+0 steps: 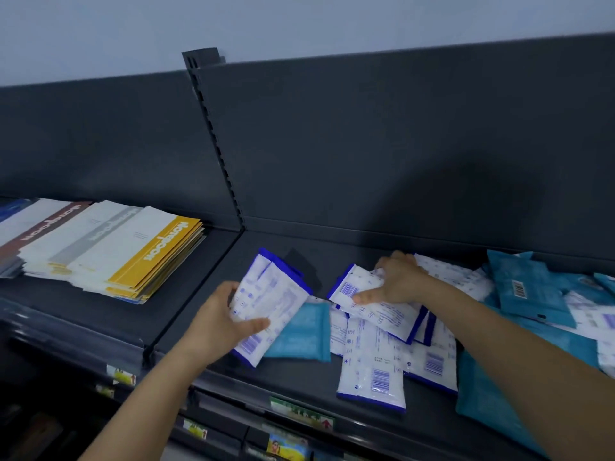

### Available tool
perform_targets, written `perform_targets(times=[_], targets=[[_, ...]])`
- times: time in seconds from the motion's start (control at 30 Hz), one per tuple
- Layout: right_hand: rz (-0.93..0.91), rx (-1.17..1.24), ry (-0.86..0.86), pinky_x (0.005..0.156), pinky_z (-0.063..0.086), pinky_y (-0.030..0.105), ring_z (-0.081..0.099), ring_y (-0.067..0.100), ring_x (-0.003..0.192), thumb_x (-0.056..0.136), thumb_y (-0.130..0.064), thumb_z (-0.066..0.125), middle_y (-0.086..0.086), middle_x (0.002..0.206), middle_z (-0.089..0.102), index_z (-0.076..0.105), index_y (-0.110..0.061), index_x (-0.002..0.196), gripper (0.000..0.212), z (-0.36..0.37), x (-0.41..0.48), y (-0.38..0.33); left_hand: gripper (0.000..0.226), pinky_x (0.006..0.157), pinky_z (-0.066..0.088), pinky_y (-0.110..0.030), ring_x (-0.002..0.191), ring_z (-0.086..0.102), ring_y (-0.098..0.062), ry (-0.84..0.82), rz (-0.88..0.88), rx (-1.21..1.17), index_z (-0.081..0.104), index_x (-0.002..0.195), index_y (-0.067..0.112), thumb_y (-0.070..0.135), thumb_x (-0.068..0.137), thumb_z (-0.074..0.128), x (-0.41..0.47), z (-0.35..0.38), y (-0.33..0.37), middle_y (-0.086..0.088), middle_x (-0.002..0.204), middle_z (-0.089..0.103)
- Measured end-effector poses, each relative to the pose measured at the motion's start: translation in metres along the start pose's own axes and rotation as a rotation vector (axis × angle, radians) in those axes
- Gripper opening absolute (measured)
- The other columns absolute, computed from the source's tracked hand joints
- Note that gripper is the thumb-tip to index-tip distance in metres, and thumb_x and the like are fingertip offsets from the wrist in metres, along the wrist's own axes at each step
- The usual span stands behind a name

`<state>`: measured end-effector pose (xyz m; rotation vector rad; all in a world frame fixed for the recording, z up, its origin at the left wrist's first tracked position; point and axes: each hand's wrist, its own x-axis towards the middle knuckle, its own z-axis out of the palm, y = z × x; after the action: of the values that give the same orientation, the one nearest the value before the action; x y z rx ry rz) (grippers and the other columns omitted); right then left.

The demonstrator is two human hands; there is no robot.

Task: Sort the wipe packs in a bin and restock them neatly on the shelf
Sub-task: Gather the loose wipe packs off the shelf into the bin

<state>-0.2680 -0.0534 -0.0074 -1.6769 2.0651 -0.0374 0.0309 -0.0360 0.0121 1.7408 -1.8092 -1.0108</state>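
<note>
My left hand (218, 322) holds a small stack of white wipe packs with blue edges (271, 302), lifted and tilted above the dark shelf (299, 380). My right hand (397, 282) grips another white pack (376, 309) on top of a loose pile of white packs (372, 371). A teal wipe pack (301, 334) lies flat under the stack in my left hand. More teal packs (529, 287) are heaped at the right, partly hidden by my right forearm.
A fanned stack of notebooks (109, 249) with a yellow one on top lies on the left shelf section, beyond a slotted upright (216, 144). The dark back panel rises behind. Price tags (301, 414) line the shelf's front edge.
</note>
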Motion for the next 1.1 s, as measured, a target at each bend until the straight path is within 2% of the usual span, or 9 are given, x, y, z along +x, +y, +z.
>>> perform_targets(times=[0.13,0.27,0.4,0.5,0.57,0.7,0.8,0.93,1.1], targets=[[-0.063,0.103,0.039,0.098,0.041,0.034,0.04,0.019,0.121,0.051,-0.063,0.08,0.002,0.13,0.033,0.04,-0.014,0.13,0.101,-0.003,-0.008,-0.003,0.028,0.05,0.049,-0.016,0.072,0.066,-0.007,0.024,-0.038,-0.089,0.057,0.088,0.018,0.013,0.074,0.08,-0.005,-0.007,0.0,0.005,0.085,0.067],[-0.123,0.176,0.09,0.074,0.043,0.023,0.052,0.01,0.096,0.052,-0.052,0.086,-0.004,0.114,0.053,0.044,-0.019,0.117,0.084,-0.007,-0.022,-0.004,0.026,0.055,0.053,-0.021,0.075,0.068,-0.011,0.02,-0.043,-0.091,0.057,0.086,0.019,0.016,0.074,0.08,-0.01,-0.007,-0.001,0.004,0.087,0.068],[-0.134,0.23,0.185,0.079,0.046,0.023,0.057,0.008,0.095,0.052,-0.05,0.086,-0.008,0.112,0.062,0.057,-0.021,0.116,0.077,-0.009,-0.035,-0.007,0.034,0.059,0.053,-0.022,0.082,0.066,-0.011,0.045,-0.002,-0.115,0.055,0.096,0.018,0.02,0.073,0.081,-0.015,-0.012,-0.001,0.003,0.095,0.067],[-0.13,0.355,0.293,0.081,0.052,0.031,0.062,0.01,0.091,0.046,-0.058,0.084,-0.007,0.101,0.067,0.062,-0.021,0.107,0.074,-0.015,-0.05,-0.025,0.037,0.06,0.051,-0.018,0.086,0.065,-0.008,0.09,0.068,-0.15,0.054,0.101,0.022,0.02,0.074,0.08,-0.023,-0.028,-0.001,0.007,0.098,0.066],[-0.144,0.467,0.371,0.078,0.05,0.029,0.062,0.009,0.087,0.05,-0.052,0.086,-0.011,0.091,0.066,0.061,-0.022,0.098,0.062,-0.022,-0.066,-0.047,0.039,0.065,0.054,-0.022,0.086,0.067,-0.008,0.136,0.102,-0.195,0.057,0.104,0.022,0.02,0.073,0.081,-0.029,-0.045,-0.006,0.008,0.099,0.069],[-0.258,0.568,0.447,0.062,0.045,0.019,0.063,-0.001,0.07,0.053,-0.04,0.089,-0.016,0.077,0.067,0.064,-0.03,0.086,0.043,-0.021,-0.093,-0.109,0.038,0.068,0.053,-0.02,0.085,0.068,-0.007,0.263,0.15,-0.261,0.06,0.104,0.024,0.017,0.073,0.081,-0.05,-0.088,-0.035,0.01,0.096,0.071],[-0.35,0.557,0.452,0.068,0.051,0.023,0.064,0.0,0.072,0.052,-0.039,0.089,-0.015,0.08,0.069,0.065,-0.031,0.085,0.042,-0.003,-0.106,-0.169,0.038,0.072,0.057,-0.032,0.082,0.07,-0.014,0.366,0.137,-0.328,0.058,0.098,0.027,0.012,0.072,0.082,-0.076,-0.128,-0.073,0.008,0.093,0.072],[-0.456,0.537,0.364,0.073,0.054,0.033,0.066,0.005,0.074,0.053,-0.04,0.088,-0.012,0.081,0.07,0.064,-0.028,0.085,0.041,0.037,-0.122,-0.267,0.038,0.066,0.058,-0.04,0.08,0.07,-0.021,0.49,0.067,-0.362,0.06,0.095,0.026,0.009,0.07,0.083,-0.121,-0.196,-0.146,0.004,0.089,0.072],[-0.586,0.502,0.224,0.079,0.051,0.031,0.063,0.007,0.085,0.049,-0.042,0.089,-0.013,0.091,0.067,0.066,-0.03,0.094,0.052,0.109,-0.145,-0.396,0.037,0.073,0.056,-0.051,0.077,0.07,-0.02,0.651,-0.084,-0.319,0.06,0.089,0.028,0.013,0.066,0.085,-0.2,-0.282,-0.25,0.005,0.085,0.072]])
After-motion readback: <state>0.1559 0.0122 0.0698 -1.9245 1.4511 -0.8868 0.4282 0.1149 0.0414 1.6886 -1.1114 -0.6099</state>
